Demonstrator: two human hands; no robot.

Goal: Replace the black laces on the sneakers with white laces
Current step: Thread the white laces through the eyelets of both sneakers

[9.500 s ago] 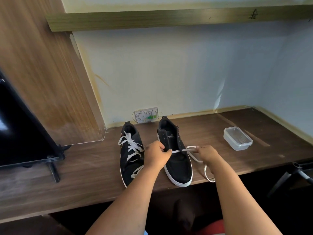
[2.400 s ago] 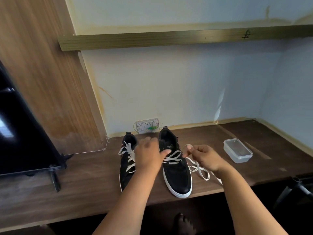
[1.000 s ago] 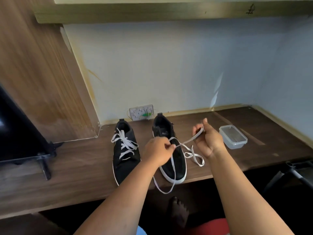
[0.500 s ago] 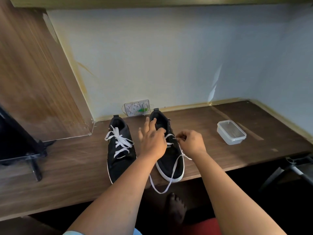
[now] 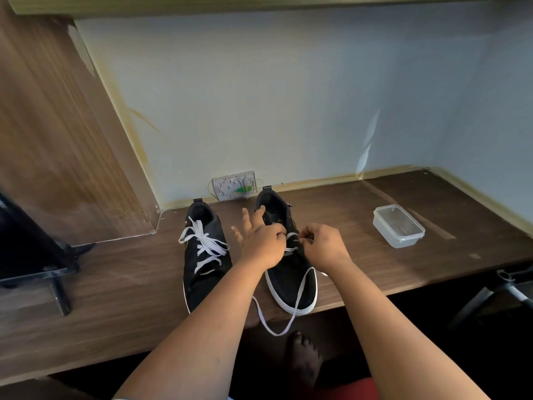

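Two black sneakers stand side by side on the wooden desk (image 5: 360, 264), toes toward me. The left sneaker (image 5: 202, 272) carries a threaded white lace (image 5: 203, 243). The right sneaker (image 5: 291, 281) has another white lace (image 5: 298, 287) through its lower eyelets, and a long loop of it hangs over the desk's front edge. My left hand (image 5: 259, 241) lies over this sneaker's tongue, thumb and forefinger pinching the lace at the eyelets and the other fingers spread. My right hand (image 5: 323, 246) pinches the lace end just right of the eyelets. No black lace is visible.
A lidded clear plastic box (image 5: 398, 226) sits on the desk to the right. A wall socket plate (image 5: 235, 185) is behind the sneakers. A dark monitor with its stand (image 5: 57, 281) is at the left, a chair base (image 5: 504, 284) at the right, and a bare foot (image 5: 302, 359) under the desk.
My right hand, which held the lace pulled up a second ago, has come down to the right sneaker's eyelets. My left hand has spread its fingers over the tongue.
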